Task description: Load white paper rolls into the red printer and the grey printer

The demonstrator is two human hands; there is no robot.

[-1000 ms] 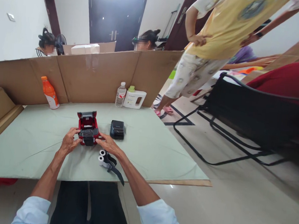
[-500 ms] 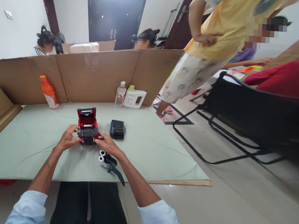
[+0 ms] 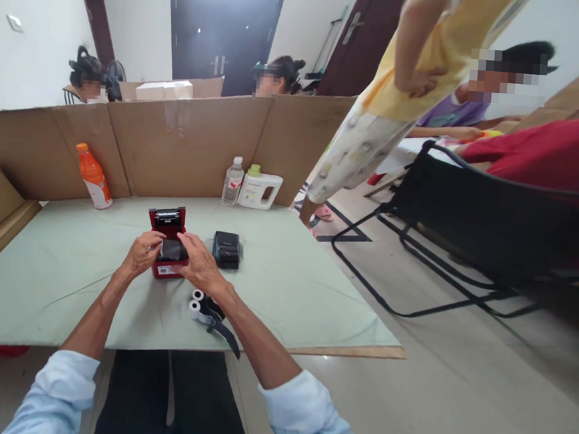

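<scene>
On the table stands a red box-shaped device that looks like a label printer (image 3: 169, 271), its lid raised and a white label on its front. A dark, shiny ribbon-like piece (image 3: 172, 250) lies across its opening. My left hand (image 3: 144, 251) is closed on the left end of that piece, fingers bent at the opening's edge. My right hand (image 3: 200, 263) is curled over the right end, thumb low and fingertips at the rim. The hands partly hide the inside. Close to my right forearm lie two white-cored rolls (image 3: 196, 301) with a dark strip (image 3: 225, 335) trailing from them.
A small black device (image 3: 227, 249) sits right of the printer. Along the cardboard wall (image 3: 185, 142) stand an orange bottle (image 3: 95, 178), a clear water bottle (image 3: 233, 182) and a white jug (image 3: 260, 189). A person in yellow stands beyond the right edge, near a black folding chair (image 3: 470, 218).
Both hands have moved from the printer's front sides up to its opening. The dark piece has shifted back from the front, uncovering the white label. The person in yellow has shifted position.
</scene>
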